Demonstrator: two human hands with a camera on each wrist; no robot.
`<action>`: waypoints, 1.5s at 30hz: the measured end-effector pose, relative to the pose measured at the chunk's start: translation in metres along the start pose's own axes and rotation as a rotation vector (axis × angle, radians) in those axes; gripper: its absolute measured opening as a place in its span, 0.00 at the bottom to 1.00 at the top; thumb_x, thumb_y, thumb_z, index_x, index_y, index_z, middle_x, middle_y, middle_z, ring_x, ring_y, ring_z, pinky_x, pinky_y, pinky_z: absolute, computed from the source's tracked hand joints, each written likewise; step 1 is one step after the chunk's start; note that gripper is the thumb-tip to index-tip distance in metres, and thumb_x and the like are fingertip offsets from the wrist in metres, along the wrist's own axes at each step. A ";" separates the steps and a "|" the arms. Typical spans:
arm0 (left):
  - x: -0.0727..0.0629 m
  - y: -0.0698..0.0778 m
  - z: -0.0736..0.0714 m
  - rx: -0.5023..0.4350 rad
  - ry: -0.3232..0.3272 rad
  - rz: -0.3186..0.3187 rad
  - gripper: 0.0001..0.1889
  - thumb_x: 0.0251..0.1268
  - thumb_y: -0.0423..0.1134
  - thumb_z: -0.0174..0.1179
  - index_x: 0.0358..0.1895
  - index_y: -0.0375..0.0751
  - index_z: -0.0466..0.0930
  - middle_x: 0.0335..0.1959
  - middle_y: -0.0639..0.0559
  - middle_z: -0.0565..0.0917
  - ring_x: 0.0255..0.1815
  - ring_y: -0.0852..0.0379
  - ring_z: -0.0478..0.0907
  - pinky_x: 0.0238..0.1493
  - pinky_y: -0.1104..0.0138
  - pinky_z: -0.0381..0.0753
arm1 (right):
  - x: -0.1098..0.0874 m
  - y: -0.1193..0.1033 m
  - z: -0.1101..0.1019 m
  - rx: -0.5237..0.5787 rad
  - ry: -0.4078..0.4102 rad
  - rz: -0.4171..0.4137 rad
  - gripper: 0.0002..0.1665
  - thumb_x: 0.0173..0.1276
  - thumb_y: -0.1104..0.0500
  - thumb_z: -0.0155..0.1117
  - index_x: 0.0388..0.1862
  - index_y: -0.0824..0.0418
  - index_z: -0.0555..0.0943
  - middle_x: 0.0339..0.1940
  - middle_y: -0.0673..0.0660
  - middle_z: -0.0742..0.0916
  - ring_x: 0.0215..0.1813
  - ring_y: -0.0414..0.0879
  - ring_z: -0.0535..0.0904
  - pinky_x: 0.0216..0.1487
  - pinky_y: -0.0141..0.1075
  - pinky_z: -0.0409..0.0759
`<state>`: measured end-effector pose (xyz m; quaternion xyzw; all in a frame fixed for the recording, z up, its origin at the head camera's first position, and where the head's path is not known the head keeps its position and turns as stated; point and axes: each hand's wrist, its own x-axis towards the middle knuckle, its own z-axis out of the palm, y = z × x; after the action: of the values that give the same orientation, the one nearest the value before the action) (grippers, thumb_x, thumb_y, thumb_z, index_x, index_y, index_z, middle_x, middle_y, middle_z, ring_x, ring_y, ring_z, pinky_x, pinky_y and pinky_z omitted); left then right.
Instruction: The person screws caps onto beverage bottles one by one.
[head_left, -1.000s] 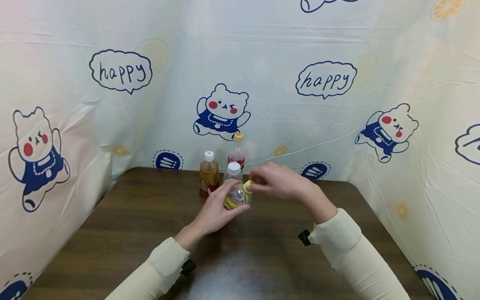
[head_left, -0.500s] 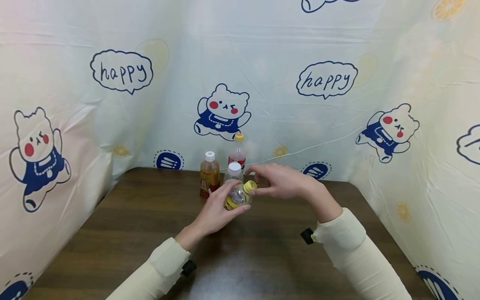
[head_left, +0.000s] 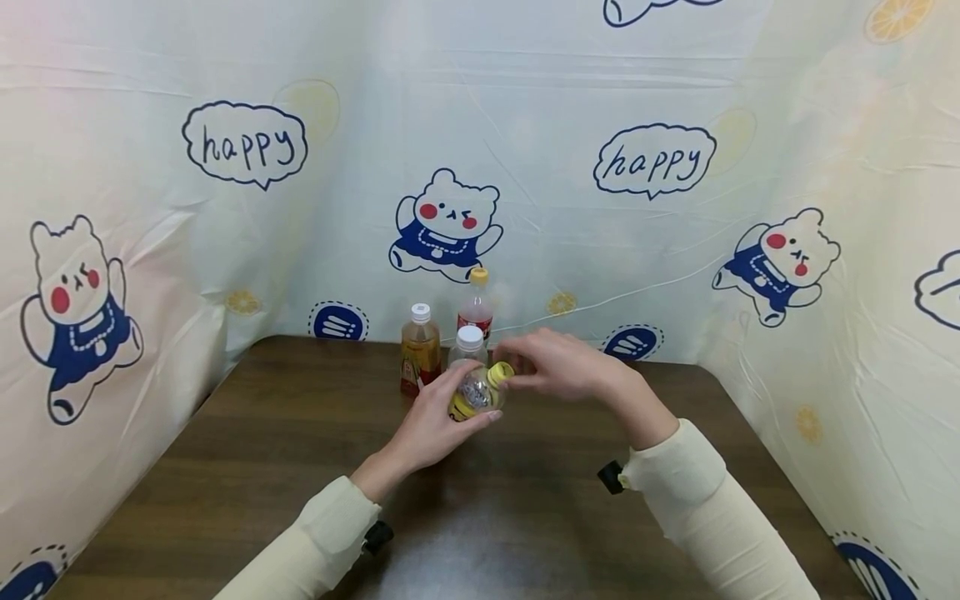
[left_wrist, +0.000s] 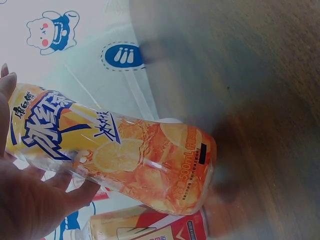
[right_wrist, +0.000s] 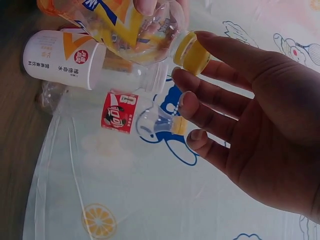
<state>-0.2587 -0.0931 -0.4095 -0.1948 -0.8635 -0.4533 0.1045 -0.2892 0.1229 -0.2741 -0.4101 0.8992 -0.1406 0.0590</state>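
Note:
My left hand [head_left: 431,421] grips a clear plastic iced tea bottle [left_wrist: 145,155] around its upper body. Lemon slices and ice are printed on its yellow-and-orange label. In the head view the bottle leans, its yellow cap [right_wrist: 195,55] toward my right hand [head_left: 558,362]. The right thumb lies against one side of the cap and the index finger against the other, pinching it. My other right fingers are bent and apart from the bottle, as the right wrist view shows. The bottle's lower part is hidden behind my left hand in the head view.
Close behind stand a white-capped bottle of amber drink [head_left: 420,358], a clear bottle with a white cap [head_left: 470,337], and a red-labelled bottle with a yellow-orange cap [right_wrist: 120,112]. The brown wooden table [head_left: 247,467] meets a printed cloth backdrop [head_left: 540,275].
Half a second ago my right fingers were spread wider and lifted off the cap; they have now come back in around it. My left hand and the bottle keep their place.

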 end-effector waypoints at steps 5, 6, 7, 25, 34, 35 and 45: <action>0.000 0.001 0.000 0.003 0.005 0.008 0.35 0.60 0.58 0.73 0.70 0.64 0.68 0.66 0.59 0.75 0.62 0.57 0.78 0.59 0.54 0.82 | 0.000 -0.002 0.001 -0.052 0.018 0.045 0.10 0.72 0.44 0.68 0.44 0.46 0.85 0.27 0.45 0.83 0.30 0.42 0.77 0.31 0.38 0.78; 0.000 0.001 0.000 -0.001 0.004 0.011 0.35 0.60 0.58 0.73 0.70 0.64 0.68 0.65 0.59 0.75 0.62 0.56 0.78 0.59 0.54 0.83 | 0.000 -0.002 0.001 -0.070 0.020 0.057 0.11 0.73 0.42 0.66 0.42 0.46 0.85 0.25 0.46 0.82 0.29 0.42 0.77 0.30 0.37 0.78; 0.000 0.002 0.000 -0.003 0.002 0.012 0.36 0.60 0.58 0.73 0.70 0.65 0.68 0.65 0.59 0.75 0.62 0.56 0.78 0.58 0.54 0.83 | 0.000 -0.002 0.002 -0.087 0.023 0.068 0.12 0.74 0.41 0.64 0.39 0.46 0.85 0.23 0.46 0.81 0.27 0.42 0.76 0.29 0.37 0.77; -0.001 0.002 0.000 -0.003 0.000 0.007 0.37 0.59 0.58 0.73 0.71 0.63 0.68 0.65 0.58 0.75 0.63 0.55 0.78 0.58 0.53 0.83 | -0.003 -0.006 -0.002 -0.013 -0.018 0.010 0.25 0.74 0.46 0.65 0.66 0.49 0.77 0.42 0.44 0.84 0.41 0.41 0.79 0.42 0.37 0.81; -0.001 0.001 0.000 -0.003 -0.006 -0.005 0.37 0.60 0.58 0.73 0.72 0.60 0.68 0.65 0.59 0.75 0.62 0.56 0.78 0.58 0.55 0.83 | 0.000 -0.004 0.001 -0.024 -0.025 0.008 0.11 0.73 0.49 0.69 0.51 0.48 0.84 0.31 0.43 0.83 0.33 0.42 0.78 0.35 0.37 0.79; -0.001 0.001 0.000 -0.003 -0.006 -0.003 0.37 0.60 0.58 0.73 0.71 0.61 0.68 0.64 0.58 0.75 0.62 0.56 0.78 0.58 0.55 0.83 | 0.001 -0.003 0.001 -0.033 -0.023 0.019 0.10 0.73 0.47 0.68 0.48 0.48 0.84 0.29 0.43 0.82 0.32 0.42 0.77 0.33 0.36 0.78; -0.002 0.002 0.000 -0.006 -0.003 0.005 0.38 0.59 0.58 0.73 0.72 0.59 0.68 0.66 0.57 0.75 0.63 0.55 0.77 0.60 0.52 0.81 | -0.001 -0.004 -0.001 -0.107 0.040 0.106 0.19 0.78 0.39 0.57 0.38 0.48 0.86 0.22 0.46 0.80 0.27 0.42 0.76 0.29 0.37 0.75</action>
<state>-0.2565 -0.0925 -0.4086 -0.1980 -0.8618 -0.4554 0.1038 -0.2861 0.1214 -0.2715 -0.3615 0.9269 -0.0971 0.0263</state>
